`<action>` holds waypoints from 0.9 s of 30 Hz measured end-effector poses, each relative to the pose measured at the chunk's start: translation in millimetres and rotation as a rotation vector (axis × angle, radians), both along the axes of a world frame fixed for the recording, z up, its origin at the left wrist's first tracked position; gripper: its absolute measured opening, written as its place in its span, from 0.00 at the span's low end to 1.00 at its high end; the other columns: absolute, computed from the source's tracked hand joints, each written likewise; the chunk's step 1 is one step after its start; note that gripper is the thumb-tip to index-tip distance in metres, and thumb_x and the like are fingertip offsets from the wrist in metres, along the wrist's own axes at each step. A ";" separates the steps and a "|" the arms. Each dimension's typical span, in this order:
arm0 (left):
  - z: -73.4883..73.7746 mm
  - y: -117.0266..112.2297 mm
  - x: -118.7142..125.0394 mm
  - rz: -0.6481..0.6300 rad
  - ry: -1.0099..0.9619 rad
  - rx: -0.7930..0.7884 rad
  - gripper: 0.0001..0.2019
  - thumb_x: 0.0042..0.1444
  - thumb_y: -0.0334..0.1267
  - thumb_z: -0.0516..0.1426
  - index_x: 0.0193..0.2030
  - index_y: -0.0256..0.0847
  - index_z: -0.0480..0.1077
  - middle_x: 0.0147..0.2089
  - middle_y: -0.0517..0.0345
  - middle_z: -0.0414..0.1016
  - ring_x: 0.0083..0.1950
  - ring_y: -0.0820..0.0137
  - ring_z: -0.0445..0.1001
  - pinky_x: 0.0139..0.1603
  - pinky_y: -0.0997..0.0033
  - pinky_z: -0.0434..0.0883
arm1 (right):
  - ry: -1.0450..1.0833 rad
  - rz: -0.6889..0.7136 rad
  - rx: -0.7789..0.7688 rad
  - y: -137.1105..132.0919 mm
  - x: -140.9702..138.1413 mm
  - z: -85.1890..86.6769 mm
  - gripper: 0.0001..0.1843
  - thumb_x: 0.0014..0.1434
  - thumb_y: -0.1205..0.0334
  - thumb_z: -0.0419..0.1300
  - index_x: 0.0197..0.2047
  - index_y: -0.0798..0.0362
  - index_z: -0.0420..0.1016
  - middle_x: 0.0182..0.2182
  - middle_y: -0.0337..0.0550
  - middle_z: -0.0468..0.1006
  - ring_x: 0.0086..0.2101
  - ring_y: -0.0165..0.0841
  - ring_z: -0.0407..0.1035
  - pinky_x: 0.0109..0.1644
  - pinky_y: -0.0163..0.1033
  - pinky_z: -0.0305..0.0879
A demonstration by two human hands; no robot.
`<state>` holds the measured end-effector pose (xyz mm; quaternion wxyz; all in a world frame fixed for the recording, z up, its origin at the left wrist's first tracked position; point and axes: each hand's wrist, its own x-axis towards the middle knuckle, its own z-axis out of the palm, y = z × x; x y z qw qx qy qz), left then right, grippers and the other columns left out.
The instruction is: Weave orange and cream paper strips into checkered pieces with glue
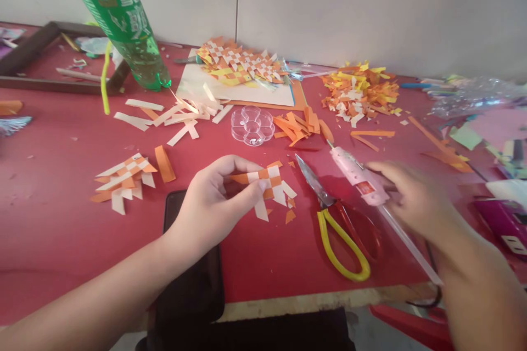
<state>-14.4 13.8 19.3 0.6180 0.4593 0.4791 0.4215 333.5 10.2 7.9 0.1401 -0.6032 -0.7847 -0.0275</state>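
Observation:
My left hand (216,197) pinches a small woven piece of orange and white paper strips (269,184) just above the red table (61,219). My right hand (415,200), blurred by motion, grips a pink hot glue gun (358,173) with a clear glue stick (407,244) sticking out of its back; the nozzle points up and left. Scissors with yellow and red handles (335,216) lie shut on the table between both hands.
A dark phone (193,285) lies under my left forearm. Another woven piece (123,178) sits at left, a clear flower-shaped tray (252,125) in the middle, a green bottle (123,16) and larger woven mats (239,63) at the back, scrap piles (358,90) at right.

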 end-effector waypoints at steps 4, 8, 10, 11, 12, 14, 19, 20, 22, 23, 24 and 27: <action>-2.5 0.2 0.7 -0.002 -0.056 -0.037 0.08 0.54 0.40 0.66 0.36 0.42 0.72 0.31 0.62 0.81 0.32 0.71 0.81 0.34 0.77 0.77 | -0.104 0.141 -0.061 26.8 57.0 -4.6 0.23 0.44 0.74 0.52 0.39 0.46 0.78 0.35 0.47 0.83 0.37 0.40 0.77 0.39 0.42 0.71; -0.8 0.3 3.0 0.040 -0.026 -0.055 0.09 0.52 0.39 0.67 0.35 0.40 0.73 0.29 0.61 0.80 0.30 0.72 0.80 0.33 0.78 0.75 | -0.141 0.166 -0.034 31.1 57.5 13.5 0.26 0.46 0.71 0.50 0.42 0.41 0.80 0.42 0.45 0.81 0.40 0.42 0.76 0.41 0.45 0.70; 0.0 0.8 4.1 0.047 -0.018 -0.057 0.10 0.51 0.39 0.68 0.35 0.40 0.73 0.29 0.62 0.79 0.29 0.73 0.79 0.32 0.79 0.74 | -0.150 0.155 0.015 24.2 30.6 28.6 0.25 0.52 0.68 0.49 0.48 0.43 0.78 0.48 0.49 0.78 0.46 0.47 0.74 0.47 0.52 0.68; -0.1 1.0 4.6 0.048 -0.016 -0.058 0.10 0.51 0.39 0.68 0.35 0.40 0.73 0.29 0.62 0.79 0.29 0.73 0.79 0.31 0.79 0.74 | -0.136 0.108 0.049 20.7 12.3 35.3 0.22 0.57 0.66 0.48 0.49 0.46 0.77 0.50 0.51 0.77 0.48 0.48 0.73 0.51 0.53 0.67; -0.6 1.3 5.1 0.049 -0.012 -0.059 0.10 0.51 0.40 0.68 0.35 0.40 0.73 0.29 0.62 0.79 0.29 0.73 0.79 0.31 0.79 0.73 | -0.112 0.086 0.064 18.3 -7.5 40.6 0.17 0.61 0.62 0.50 0.48 0.48 0.77 0.48 0.51 0.78 0.47 0.47 0.73 0.51 0.52 0.67; -2.7 1.7 5.7 0.057 0.002 -0.059 0.10 0.51 0.40 0.68 0.35 0.40 0.73 0.29 0.62 0.79 0.29 0.73 0.78 0.31 0.79 0.73 | -0.099 0.219 0.075 18.7 -46.7 44.9 0.14 0.64 0.58 0.52 0.44 0.49 0.78 0.42 0.48 0.80 0.43 0.44 0.73 0.49 0.51 0.68; -9.1 2.1 4.0 0.024 0.011 -0.035 0.11 0.51 0.41 0.68 0.35 0.40 0.73 0.31 0.60 0.78 0.33 0.71 0.78 0.33 0.78 0.74 | -0.158 0.350 -0.031 44.4 -108.6 24.9 0.10 0.65 0.62 0.57 0.39 0.52 0.81 0.36 0.45 0.80 0.39 0.38 0.71 0.46 0.45 0.67; -9.8 2.1 3.5 0.015 0.014 -0.031 0.10 0.51 0.41 0.68 0.36 0.40 0.73 0.31 0.60 0.78 0.33 0.71 0.78 0.33 0.77 0.74 | -0.160 0.332 -0.023 50.2 -114.2 18.7 0.10 0.64 0.63 0.58 0.37 0.53 0.81 0.35 0.46 0.80 0.39 0.39 0.70 0.46 0.45 0.66; -10.2 2.2 2.8 0.011 0.023 -0.025 0.10 0.52 0.42 0.67 0.36 0.40 0.73 0.31 0.60 0.78 0.32 0.72 0.78 0.32 0.77 0.74 | -0.164 0.299 -0.007 59.5 -121.3 7.4 0.09 0.63 0.65 0.59 0.35 0.54 0.81 0.33 0.47 0.79 0.38 0.40 0.68 0.45 0.46 0.64; -10.1 2.2 2.7 0.010 0.026 -0.025 0.10 0.52 0.42 0.67 0.36 0.40 0.73 0.31 0.60 0.78 0.31 0.72 0.78 0.32 0.77 0.74 | -0.164 0.286 -0.001 63.0 -123.4 2.8 0.10 0.62 0.66 0.59 0.33 0.54 0.81 0.32 0.47 0.79 0.38 0.40 0.68 0.44 0.46 0.63; -9.9 2.3 2.8 0.007 0.028 -0.025 0.10 0.52 0.42 0.67 0.36 0.40 0.73 0.31 0.61 0.78 0.31 0.72 0.78 0.32 0.77 0.74 | -0.164 0.279 0.005 65.6 -124.9 -0.8 0.11 0.62 0.67 0.58 0.32 0.54 0.81 0.31 0.47 0.79 0.37 0.40 0.67 0.43 0.46 0.62; -9.5 2.1 3.0 -0.006 0.021 -0.028 0.10 0.53 0.42 0.67 0.36 0.41 0.73 0.31 0.61 0.79 0.31 0.72 0.78 0.32 0.78 0.74 | -0.154 0.271 0.019 69.0 -128.0 -3.6 0.12 0.60 0.69 0.58 0.27 0.54 0.79 0.27 0.46 0.77 0.36 0.40 0.66 0.42 0.46 0.61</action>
